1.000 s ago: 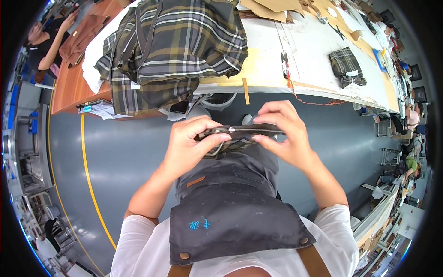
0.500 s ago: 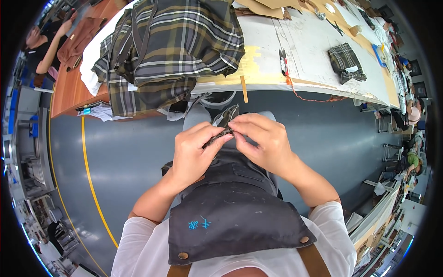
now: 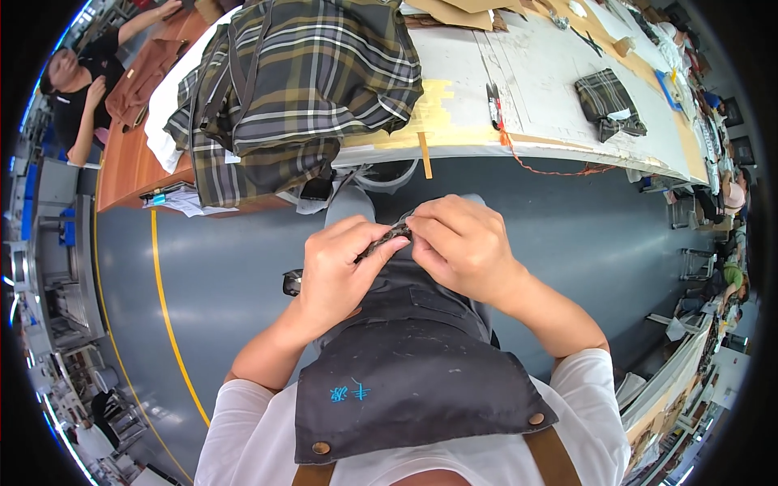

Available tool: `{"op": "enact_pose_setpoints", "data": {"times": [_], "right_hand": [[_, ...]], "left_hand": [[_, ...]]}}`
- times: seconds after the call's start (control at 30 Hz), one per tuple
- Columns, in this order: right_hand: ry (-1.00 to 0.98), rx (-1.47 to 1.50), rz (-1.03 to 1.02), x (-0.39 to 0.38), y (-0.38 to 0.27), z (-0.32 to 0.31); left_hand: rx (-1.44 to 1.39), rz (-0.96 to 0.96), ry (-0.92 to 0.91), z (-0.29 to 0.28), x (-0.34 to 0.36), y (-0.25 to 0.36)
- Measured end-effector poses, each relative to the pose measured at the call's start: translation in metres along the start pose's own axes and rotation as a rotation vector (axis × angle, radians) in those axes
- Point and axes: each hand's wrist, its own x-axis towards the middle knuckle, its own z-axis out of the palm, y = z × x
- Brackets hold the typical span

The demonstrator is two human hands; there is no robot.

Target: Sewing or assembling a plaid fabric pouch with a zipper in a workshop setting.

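Observation:
Above my lap, my left hand (image 3: 334, 266) pinches a small folded piece of dark plaid fabric (image 3: 395, 234) between thumb and fingers. My right hand (image 3: 463, 243) grips the fabric's other end, its fingers curled close to my left fingertips. Most of the piece is hidden by my fingers. Beyond my hands, at the table's near left, lies a big heap of dark green, black and white plaid fabric (image 3: 324, 73) with dark straps on it. A smaller folded plaid bundle (image 3: 604, 101) with a white tag rests farther right.
A red-handled cutting tool (image 3: 493, 109) and an orange cord (image 3: 539, 166) lie near the white table's (image 3: 543, 97) front edge. Brown cardboard (image 3: 458, 12) is at the back. At the far left, a person (image 3: 77, 93) is beside a wooden table (image 3: 121, 174) with brown fabric on it.
The fabric's end that stuck up beyond my hands has dropped mostly out of sight. My right fingers have curled in more. The person at the far left shows more fully.

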Motion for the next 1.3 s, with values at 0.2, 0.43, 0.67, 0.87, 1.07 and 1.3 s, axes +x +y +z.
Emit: {"op": "enact_pose_setpoints", "data": {"times": [0.2,0.43,0.67,0.87,1.07,1.3], "right_hand": [[-0.021,-0.231,0.032,-0.019,0.039,-0.001],[-0.005,-0.373,0.148,-0.066,0.081,-0.016],[-0.007,1.056,1.044,-0.096,0.066,0.037],[0.049,0.439,0.558,-0.04,0.027,-0.015],[-0.145,0.136,0.275,-0.003,0.0,-0.015],[-0.2,0.162,0.33,0.003,-0.003,-0.021]], "left_hand": [[-0.033,0.01,0.143,-0.033,0.0,0.02],[-0.456,-0.068,0.274,-0.076,-0.02,0.005],[-0.619,-0.154,0.446,-0.083,-0.025,-0.023],[0.2,-0.374,0.59,-0.088,-0.047,-0.082],[0.007,0.039,0.126,0.025,-0.038,-0.034],[-0.35,-0.102,0.242,0.069,-0.016,-0.029]]}}
